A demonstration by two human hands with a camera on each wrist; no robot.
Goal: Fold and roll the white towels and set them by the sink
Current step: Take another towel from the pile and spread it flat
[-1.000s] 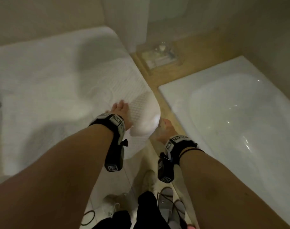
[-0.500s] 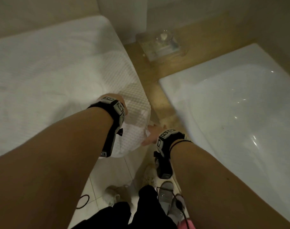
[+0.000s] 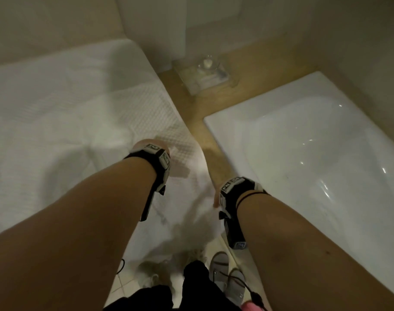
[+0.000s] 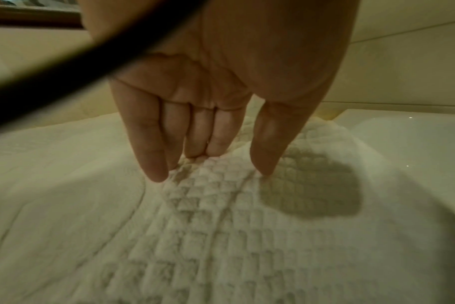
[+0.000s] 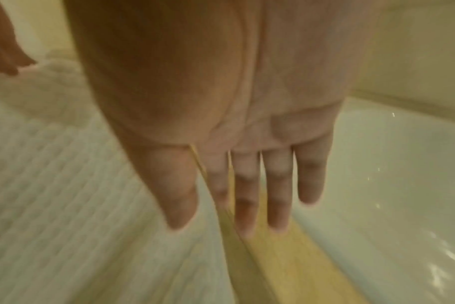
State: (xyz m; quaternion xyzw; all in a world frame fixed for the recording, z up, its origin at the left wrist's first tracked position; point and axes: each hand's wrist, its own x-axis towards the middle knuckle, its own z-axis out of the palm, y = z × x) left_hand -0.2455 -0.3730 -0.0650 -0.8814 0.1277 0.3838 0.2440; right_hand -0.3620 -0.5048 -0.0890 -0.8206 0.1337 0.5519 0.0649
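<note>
A white towel (image 3: 68, 131) lies spread over the counter left of the sink (image 3: 215, 129), its waffle-textured part (image 3: 151, 108) nearest the sink. Its near end hangs over the counter's front edge. My left hand (image 3: 155, 142) rests on the waffle part; in the left wrist view its straight fingertips (image 4: 156, 176) touch the towel (image 4: 221, 236). My right hand (image 3: 216, 191) sits at the towel's right edge. The right wrist view shows that hand (image 5: 216, 205) flat and holding nothing, over the wooden strip (image 5: 299, 267) between towel (image 5: 52, 185) and sink (image 5: 390, 185).
A clear tray with a glass (image 3: 205, 75) stands on the wooden counter (image 3: 247, 90) behind the sink. Walls close off the back. Below the counter edge are my shoes (image 3: 225, 274) and a cable on the tiled floor.
The towel's near corner, bulged up a second ago, now lies flatter and hangs lower over the front edge. My right hand has left that corner and opened flat beside it.
</note>
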